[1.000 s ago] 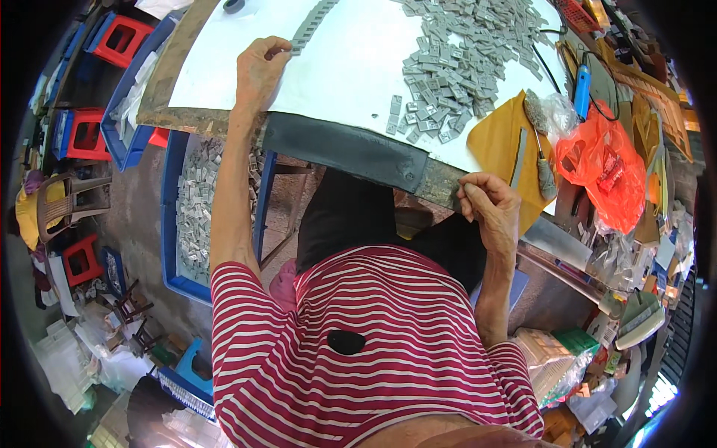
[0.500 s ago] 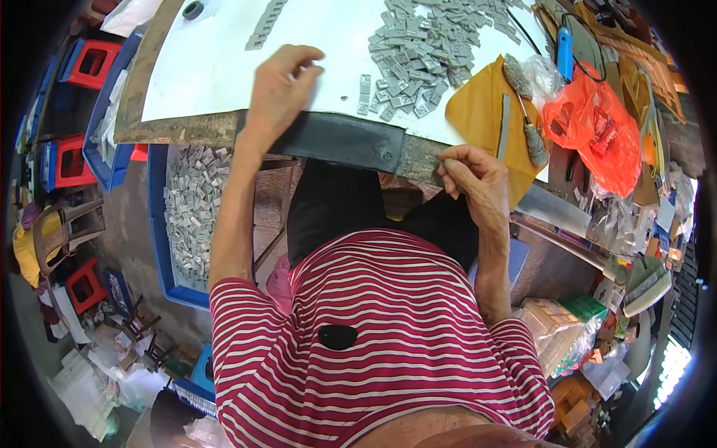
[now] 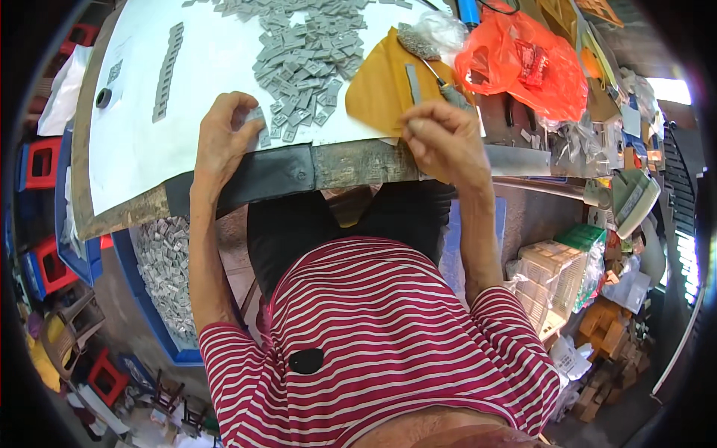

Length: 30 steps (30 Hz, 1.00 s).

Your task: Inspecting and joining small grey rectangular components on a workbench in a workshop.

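At the table's near edge, my left hand [image 3: 221, 142] has its thumb and fingers around a short row of small grey rectangular pieces [image 3: 263, 137] on the white sheet [image 3: 134, 160]. A heap of similar loose grey pieces [image 3: 306, 63] lies just beyond. Over the near corner of a mustard-yellow sheet [image 3: 373, 86], my right hand [image 3: 448, 143] is closed in a pinch. Whatever those fingertips hold, if anything, cannot be made out. Beyond this hand lie a flat grey strip [image 3: 413, 84] and a thin-shafted tool [image 3: 433, 72].
A long row of grey pieces [image 3: 168, 71] and a black ring [image 3: 104, 98] lie left on the sheet. At the right sit a red plastic bag [image 3: 523, 63] and a blue-handled tool [image 3: 468, 12]. Below the table's left side stands a blue tray [image 3: 142, 287] of grey pieces.
The view has shifted to the right. My left hand has gone right across the sheet to the short row of pieces. My right hand has risen from the table edge toward the yellow sheet.
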Motion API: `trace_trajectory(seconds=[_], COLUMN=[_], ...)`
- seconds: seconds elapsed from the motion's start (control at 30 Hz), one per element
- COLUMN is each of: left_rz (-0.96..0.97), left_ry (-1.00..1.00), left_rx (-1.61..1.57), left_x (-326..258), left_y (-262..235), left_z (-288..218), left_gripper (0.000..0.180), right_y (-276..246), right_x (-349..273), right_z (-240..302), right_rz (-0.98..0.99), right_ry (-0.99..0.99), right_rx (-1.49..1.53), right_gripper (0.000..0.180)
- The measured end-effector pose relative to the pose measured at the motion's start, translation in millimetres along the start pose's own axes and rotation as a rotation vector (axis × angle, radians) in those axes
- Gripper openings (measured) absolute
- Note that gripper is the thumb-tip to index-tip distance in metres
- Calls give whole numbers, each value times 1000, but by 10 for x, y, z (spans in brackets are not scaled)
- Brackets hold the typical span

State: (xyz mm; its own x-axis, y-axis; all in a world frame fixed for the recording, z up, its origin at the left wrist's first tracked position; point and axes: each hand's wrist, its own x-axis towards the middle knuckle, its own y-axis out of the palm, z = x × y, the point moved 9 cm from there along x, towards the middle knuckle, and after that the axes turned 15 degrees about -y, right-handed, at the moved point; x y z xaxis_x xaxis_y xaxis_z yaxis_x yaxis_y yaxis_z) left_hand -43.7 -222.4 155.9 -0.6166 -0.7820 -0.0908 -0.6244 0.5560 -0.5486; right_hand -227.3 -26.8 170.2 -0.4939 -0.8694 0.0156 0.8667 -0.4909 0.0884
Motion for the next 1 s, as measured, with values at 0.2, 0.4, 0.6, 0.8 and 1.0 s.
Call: trace_trajectory(seconds=[0.2,0.4,0.6,0.8,1.0], left_rz=[88,12,-14,50,60], left_ry=[-189,-158,-185,-213,-234], left_rx=[-92,-345,-509,-538,-553], left_x=[40,-29,-135,-195,-228], left_y=[66,-40,-142,-56,-41], left_z=[95,61,73,64,104], left_gripper=[18,12,21,20,19], right_y=[-657,-459,-354,-389,-425], right_x=[546,768,778,835,878], right_z=[38,117,98,33,7], right_rz=[-162,17,90,205,219], right_ry=[-249,-688,-712,-682,-611], right_rx=[-486,-1075,-1135,-1142,-1103], right_gripper=[14,12,10,12,12])
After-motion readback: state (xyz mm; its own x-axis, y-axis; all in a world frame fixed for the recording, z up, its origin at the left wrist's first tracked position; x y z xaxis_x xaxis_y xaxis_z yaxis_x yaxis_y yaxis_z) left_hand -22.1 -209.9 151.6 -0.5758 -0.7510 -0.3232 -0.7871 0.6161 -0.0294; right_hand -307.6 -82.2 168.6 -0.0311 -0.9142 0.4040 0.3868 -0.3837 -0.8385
